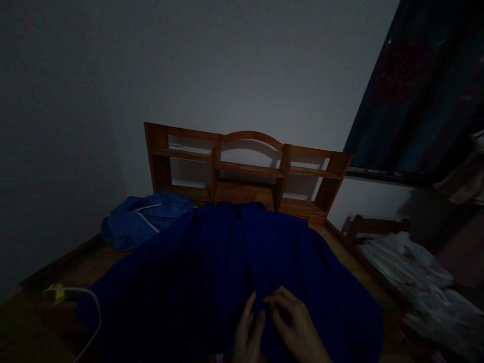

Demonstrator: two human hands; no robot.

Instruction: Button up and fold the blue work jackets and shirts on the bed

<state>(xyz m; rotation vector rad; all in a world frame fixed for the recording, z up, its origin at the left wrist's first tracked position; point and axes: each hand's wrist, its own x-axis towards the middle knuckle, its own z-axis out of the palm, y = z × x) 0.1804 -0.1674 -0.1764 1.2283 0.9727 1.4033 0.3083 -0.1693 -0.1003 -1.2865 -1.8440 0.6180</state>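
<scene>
A dark blue long-sleeved garment, a shirt or jacket (280, 247), lies spread front side up, with its collar at the far end and its front opening running towards me. My left hand (247, 333) is at the lower part of that opening, thumb and fingers bent around the cloth edge. Close beside it on the right, my right hand (293, 322) has its fingertips curled in a pinch on the front edge. Whatever small part lies between the fingertips is too dark to make out.
Behind the garment stands a wooden shelf unit (249, 169) against a pale wall. A lighter blue cloth with white piping (145, 217) is heaped at left. A white cable (96, 302) curves at the front left. White plastic bags (412, 267) and a wooden chair (378, 225) are at right.
</scene>
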